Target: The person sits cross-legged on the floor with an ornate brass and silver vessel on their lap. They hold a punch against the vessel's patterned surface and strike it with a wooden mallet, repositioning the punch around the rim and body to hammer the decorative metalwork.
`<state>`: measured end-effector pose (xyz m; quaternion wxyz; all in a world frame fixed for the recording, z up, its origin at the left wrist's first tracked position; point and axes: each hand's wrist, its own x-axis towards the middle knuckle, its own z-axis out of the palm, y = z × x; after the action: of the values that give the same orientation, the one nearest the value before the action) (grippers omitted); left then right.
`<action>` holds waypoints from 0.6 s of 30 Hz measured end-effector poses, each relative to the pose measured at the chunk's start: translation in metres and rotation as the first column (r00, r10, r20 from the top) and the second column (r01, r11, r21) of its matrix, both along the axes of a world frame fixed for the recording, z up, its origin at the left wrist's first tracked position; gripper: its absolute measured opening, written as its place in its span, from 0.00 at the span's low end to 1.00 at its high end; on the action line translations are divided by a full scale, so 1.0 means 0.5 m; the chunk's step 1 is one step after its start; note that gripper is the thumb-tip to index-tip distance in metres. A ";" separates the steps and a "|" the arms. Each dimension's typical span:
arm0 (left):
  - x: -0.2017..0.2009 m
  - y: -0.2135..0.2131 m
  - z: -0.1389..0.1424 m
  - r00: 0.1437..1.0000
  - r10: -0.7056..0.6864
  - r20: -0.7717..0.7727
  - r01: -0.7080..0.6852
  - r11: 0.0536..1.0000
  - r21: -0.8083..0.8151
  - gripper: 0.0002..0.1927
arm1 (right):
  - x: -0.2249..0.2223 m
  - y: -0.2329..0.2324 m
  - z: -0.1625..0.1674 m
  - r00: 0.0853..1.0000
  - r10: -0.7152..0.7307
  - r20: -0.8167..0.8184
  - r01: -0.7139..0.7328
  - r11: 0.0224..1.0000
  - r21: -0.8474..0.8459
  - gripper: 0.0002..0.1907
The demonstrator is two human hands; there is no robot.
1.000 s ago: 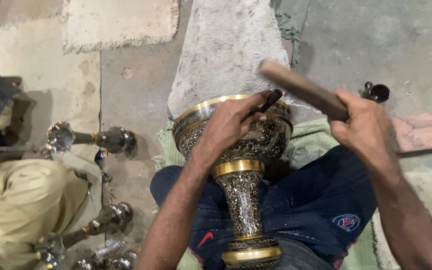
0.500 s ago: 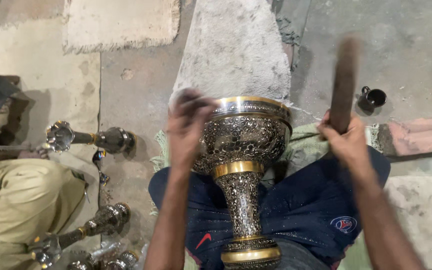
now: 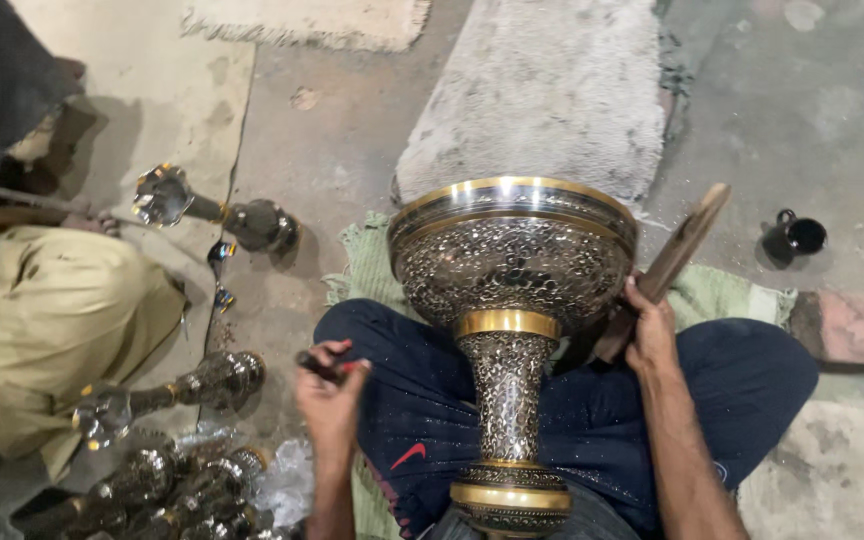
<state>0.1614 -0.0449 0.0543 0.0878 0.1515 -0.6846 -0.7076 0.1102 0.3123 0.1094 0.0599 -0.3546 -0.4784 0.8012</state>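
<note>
Large engraved metal goblet-shaped vase [image 3: 512, 300], dark w/ gold bands, lies across the person's lap in dark blue trousers [image 3: 752, 380]; wide bowl end points away from the body, foot end sits near the waist.

Changes vs. 1.0 s and 0.5 s ago:
- Left hand [image 3: 330, 400] is off the bowl. It now sits low beside the left thigh, well apart from the vase, fingers closed round a small dark punch-like tool [image 3: 317, 365].
- Right hand [image 3: 650, 330], raised w/ the flat brown wooden mallet [image 3: 677, 255] half a sec. ago, is down at the bowl's right flank. Fingers wrap the handle fully; mallet head angles up and away, just beside the rim.

Judgement: the vase now rests on lap support only, so striking appears paused.

Surroundings: grey block [image 3: 542, 90] beyond the rim, green cloth [image 3: 362, 260] under the legs, small black cup [image 3: 797, 237] on the concrete floor at right. At left, another person in khaki clothing [image 3: 52, 320], w/ several similar smaller metal stems [image 3: 192, 380] nearby.
</note>
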 end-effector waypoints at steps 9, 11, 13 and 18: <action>0.053 0.044 0.001 0.995 -0.069 0.076 0.051 0.973 0.224 0.24 | -0.007 -0.033 0.005 0.999 0.033 0.002 -0.032 0.989 -0.143 0.17; 0.075 0.073 0.004 0.992 -0.082 0.096 0.051 0.956 0.288 0.24 | -0.008 -0.037 0.006 0.999 0.040 0.004 -0.038 0.981 -0.191 0.16; 0.105 0.110 0.004 0.991 -0.089 0.099 0.049 0.935 0.350 0.21 | -0.007 -0.040 0.008 0.998 0.057 0.017 -0.052 0.976 -0.213 0.16; 0.162 0.173 -0.001 0.979 -0.100 0.175 -0.023 0.808 0.589 0.10 | 0.001 -0.044 0.024 0.997 0.074 -0.012 -0.075 0.975 -0.211 0.17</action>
<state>0.2421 0.0415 0.0538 -0.0463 0.2267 -0.4401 -0.8676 0.1108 0.2901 0.1215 -0.0071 -0.3393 -0.4035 0.8497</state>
